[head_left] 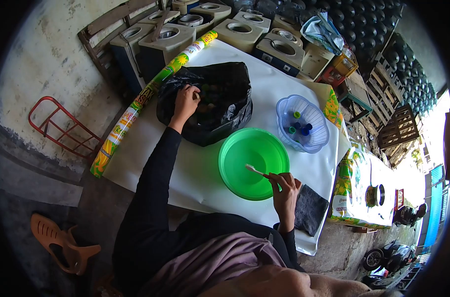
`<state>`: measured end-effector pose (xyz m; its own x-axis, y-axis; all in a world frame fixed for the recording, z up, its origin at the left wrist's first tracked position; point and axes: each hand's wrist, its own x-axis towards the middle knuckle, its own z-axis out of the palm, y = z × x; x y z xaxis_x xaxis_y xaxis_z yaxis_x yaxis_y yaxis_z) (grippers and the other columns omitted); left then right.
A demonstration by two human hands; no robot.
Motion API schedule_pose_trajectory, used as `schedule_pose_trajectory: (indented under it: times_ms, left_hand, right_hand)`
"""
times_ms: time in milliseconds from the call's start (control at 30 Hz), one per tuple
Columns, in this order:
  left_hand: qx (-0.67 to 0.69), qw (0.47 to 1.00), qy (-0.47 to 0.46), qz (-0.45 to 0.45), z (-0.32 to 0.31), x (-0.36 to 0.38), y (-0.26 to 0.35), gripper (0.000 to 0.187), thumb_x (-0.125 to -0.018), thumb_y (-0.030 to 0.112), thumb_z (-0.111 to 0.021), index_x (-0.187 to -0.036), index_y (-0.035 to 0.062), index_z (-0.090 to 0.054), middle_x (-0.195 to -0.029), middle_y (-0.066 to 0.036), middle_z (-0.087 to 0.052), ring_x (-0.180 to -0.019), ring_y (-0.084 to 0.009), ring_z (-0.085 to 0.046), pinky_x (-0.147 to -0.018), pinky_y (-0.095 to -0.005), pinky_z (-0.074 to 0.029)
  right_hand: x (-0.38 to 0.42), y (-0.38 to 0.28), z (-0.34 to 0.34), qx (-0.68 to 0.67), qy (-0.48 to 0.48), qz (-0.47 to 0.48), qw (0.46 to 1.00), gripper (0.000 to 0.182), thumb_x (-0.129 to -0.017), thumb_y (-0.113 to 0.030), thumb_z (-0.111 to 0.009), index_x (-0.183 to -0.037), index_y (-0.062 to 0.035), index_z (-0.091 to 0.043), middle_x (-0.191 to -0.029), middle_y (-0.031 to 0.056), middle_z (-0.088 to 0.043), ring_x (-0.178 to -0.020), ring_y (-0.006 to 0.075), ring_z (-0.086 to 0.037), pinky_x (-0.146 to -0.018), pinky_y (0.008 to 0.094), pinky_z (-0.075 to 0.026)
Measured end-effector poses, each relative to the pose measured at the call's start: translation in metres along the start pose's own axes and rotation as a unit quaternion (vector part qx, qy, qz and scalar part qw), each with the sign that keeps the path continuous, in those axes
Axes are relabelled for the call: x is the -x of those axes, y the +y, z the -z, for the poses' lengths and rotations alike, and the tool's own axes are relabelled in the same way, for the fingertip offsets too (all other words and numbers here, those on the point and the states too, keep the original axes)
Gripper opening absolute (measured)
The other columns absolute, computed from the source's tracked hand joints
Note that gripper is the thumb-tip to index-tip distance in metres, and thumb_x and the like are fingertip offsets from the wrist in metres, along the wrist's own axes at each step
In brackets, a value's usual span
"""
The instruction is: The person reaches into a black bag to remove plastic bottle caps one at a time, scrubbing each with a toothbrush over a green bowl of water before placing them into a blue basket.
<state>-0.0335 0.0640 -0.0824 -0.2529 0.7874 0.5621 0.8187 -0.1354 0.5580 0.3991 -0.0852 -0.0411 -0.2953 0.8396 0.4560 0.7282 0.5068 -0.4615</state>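
My left hand [186, 105] is at the near left side of an open black plastic bag [217, 131], its fingers pinched around something small and dull yellowish that I cannot make out. Dim small pieces lie in the bag's shadowed inside. A toothbrush [254, 170] with a white head and reddish handle is gripped by my right hand [286, 195]. Its bristle end hangs over the green basin [228, 158], which looks to hold liquid. Behind the basin to the right, a pale blue plastic basket [320, 116] contains several green and blue bottle caps [305, 130].
A dark folded cloth [311, 210] lies by my right wrist on the white-covered table [146, 171]. A patterned roll [136, 106] runs along the left edge. Water dispenser bodies [237, 32] stand behind. An orange plastic chair [64, 245] and red trolley [62, 126] are at left.
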Motion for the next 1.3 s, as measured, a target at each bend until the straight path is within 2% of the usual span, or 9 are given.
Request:
schedule_pose_trajectory:
  times_ms: [100, 133, 300, 467, 633, 700, 1100, 1233, 1300]
  left_hand:
    - [0.084, 0.996, 0.004, 0.031, 0.011, 0.006, 0.007, 0.035, -0.074, -0.009, -0.081, -0.104, 0.0026, -0.068, -0.100, -0.010, -0.066, -0.094, -0.0282, -0.071, -0.083, -0.0374, -0.058]
    - [0.097, 0.994, 0.001, 0.041, 0.013, 0.010, 0.005, 0.035, -0.075, -0.009, -0.081, -0.105, 0.0026, -0.069, -0.101, -0.009, -0.066, -0.093, -0.0264, -0.072, -0.082, -0.0362, -0.059]
    - [0.225, 0.971, 0.022, 0.077, 0.030, 0.027, 0.013, 0.029, -0.084, -0.003, -0.080, -0.110, 0.0026, -0.069, -0.107, -0.006, -0.069, -0.097, -0.0174, -0.072, -0.085, -0.0294, -0.060]
    - [0.535, 0.824, -0.122, 0.142, 0.048, 0.062, 0.090, 0.023, -0.101, 0.004, -0.065, -0.124, 0.0028, -0.066, -0.124, -0.007, -0.070, -0.109, -0.0128, -0.068, -0.094, -0.0288, -0.057]
    - [0.588, 0.730, -0.273, 0.216, 0.021, 0.119, 0.161, 0.030, -0.107, 0.008, -0.057, -0.135, -0.0006, -0.062, -0.131, -0.013, -0.068, -0.119, -0.0221, -0.068, -0.102, -0.0334, -0.058]
    - [0.608, 0.695, -0.304, 0.234, 0.014, 0.133, 0.174, 0.032, -0.107, 0.006, -0.055, -0.137, -0.0022, -0.061, -0.131, -0.013, -0.068, -0.120, -0.0227, -0.068, -0.104, -0.0342, -0.056]
    - [0.419, 0.863, -0.246, 0.137, -0.001, 0.161, 0.190, 0.031, -0.098, 0.001, -0.069, -0.129, -0.0010, -0.067, -0.105, -0.008, -0.076, -0.099, -0.0132, -0.073, -0.091, -0.0265, -0.058]
    - [0.405, 0.870, -0.252, 0.124, 0.004, 0.160, 0.194, 0.022, -0.096, 0.002, -0.072, -0.117, -0.0017, -0.069, -0.102, -0.008, -0.077, -0.099, -0.0141, -0.074, -0.091, -0.0269, -0.058]
    - [0.435, 0.853, -0.247, 0.148, 0.000, 0.161, 0.192, 0.016, -0.095, 0.002, -0.073, -0.110, -0.0019, -0.068, -0.102, -0.008, -0.076, -0.099, -0.0144, -0.074, -0.090, -0.0276, -0.058]
  right_hand:
    - [-0.010, 0.001, -0.015, 0.063, -0.023, 0.025, 0.997, 0.016, -0.089, -0.014, -0.075, -0.104, -0.0153, -0.080, -0.094, 0.0015, -0.070, -0.097, 0.0192, -0.066, -0.090, 0.0379, -0.037]
    - [-0.011, 0.002, -0.014, 0.053, -0.097, 0.029, 0.993, 0.015, -0.091, -0.015, -0.073, -0.105, -0.0157, -0.080, -0.093, 0.0016, -0.069, -0.098, 0.0189, -0.066, -0.090, 0.0384, -0.036]
    - [-0.019, -0.004, -0.014, 0.024, -0.047, 0.008, 0.999, 0.014, -0.092, -0.016, -0.072, -0.104, -0.0147, -0.079, -0.097, 0.0034, -0.070, -0.095, 0.0207, -0.066, -0.091, 0.0390, -0.037]
    - [-0.013, 0.008, -0.007, -0.023, 0.013, -0.058, 0.998, 0.016, -0.095, -0.015, -0.071, -0.109, -0.0113, -0.077, -0.102, 0.0060, -0.072, -0.096, 0.0223, -0.067, -0.088, 0.0366, -0.040]
    - [-0.002, -0.013, -0.009, -0.111, 0.058, -0.078, 0.989, 0.016, -0.096, -0.014, -0.070, -0.110, -0.0115, -0.076, -0.104, 0.0054, -0.071, -0.098, 0.0218, -0.066, -0.089, 0.0358, -0.040]
    - [0.001, -0.011, -0.012, -0.112, 0.037, -0.026, 0.993, 0.015, -0.096, -0.014, -0.070, -0.110, -0.0136, -0.076, -0.103, 0.0044, -0.071, -0.097, 0.0197, -0.066, -0.090, 0.0353, -0.038]
    - [0.006, 0.019, -0.008, -0.071, 0.065, -0.096, 0.991, 0.015, -0.095, -0.015, -0.070, -0.108, -0.0169, -0.078, -0.098, 0.0016, -0.070, -0.096, 0.0177, -0.065, -0.091, 0.0345, -0.035]
    - [0.007, 0.012, -0.011, -0.110, 0.029, -0.048, 0.992, 0.016, -0.096, -0.016, -0.069, -0.109, -0.0164, -0.078, -0.100, -0.0005, -0.071, -0.094, 0.0165, -0.065, -0.091, 0.0354, -0.036]
    - [0.005, 0.016, -0.007, -0.089, 0.028, -0.087, 0.992, 0.015, -0.096, -0.017, -0.070, -0.109, -0.0160, -0.078, -0.101, 0.0005, -0.072, -0.095, 0.0162, -0.065, -0.091, 0.0359, -0.036]
